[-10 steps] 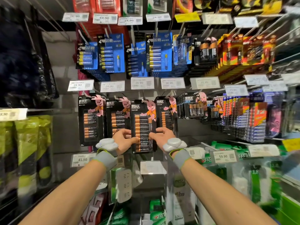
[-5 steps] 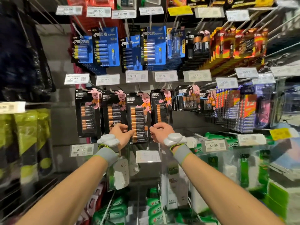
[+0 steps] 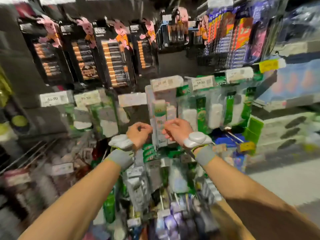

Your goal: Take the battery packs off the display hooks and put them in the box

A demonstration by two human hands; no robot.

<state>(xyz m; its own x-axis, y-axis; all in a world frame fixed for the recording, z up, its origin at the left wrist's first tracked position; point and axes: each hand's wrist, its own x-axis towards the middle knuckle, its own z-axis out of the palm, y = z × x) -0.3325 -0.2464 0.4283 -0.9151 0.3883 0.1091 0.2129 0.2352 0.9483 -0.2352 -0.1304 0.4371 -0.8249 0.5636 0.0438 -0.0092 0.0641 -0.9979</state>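
Black battery packs (image 3: 114, 63) with orange-tipped cells and a pink rabbit hang side by side on the hooks at the upper left. Both my hands are well below them, in front of a white and green boxed item (image 3: 160, 118) on a lower hook. The fingers of my left hand (image 3: 138, 134) are curled and I see nothing in them. My right hand (image 3: 176, 132) also has curled fingers, close to that item; blur hides whether they touch it. No battery pack is in either hand.
Price tags (image 3: 202, 83) line the hook ends. Green and white power-strip packs (image 3: 214, 115) hang to the right, more goods crowd the lower hooks. A brown surface (image 3: 223, 220), perhaps cardboard, shows under my right forearm. Blue and orange battery packs (image 3: 230, 40) hang at the upper right.
Both hands have let go of the lower edge of the long battery pack and dropped down. The pack still hangs on its hook. The view has swung downward and blurred.
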